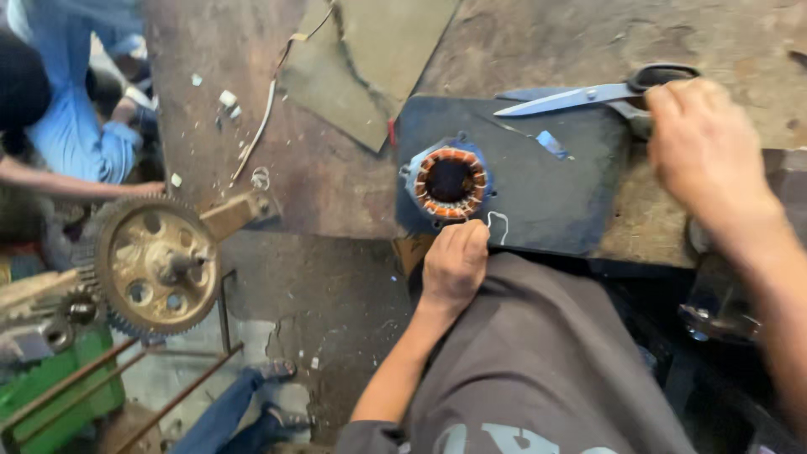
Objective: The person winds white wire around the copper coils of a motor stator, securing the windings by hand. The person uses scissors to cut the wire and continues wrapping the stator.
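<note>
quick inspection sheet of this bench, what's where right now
surface: dark mat on a worn, stained bench.
job's things: round stator with copper windings lying on the mat; scissors at the mat's far edge.
clutter: blue scrap, white bits, grey sheet.
grippers: left hand closed, just below the stator; right hand at the scissor handles, grip unclear.
cables: thin white wire loop by the left hand; pale cord across the bench.
surroundings: large gear wheel; another person in blue.
</note>
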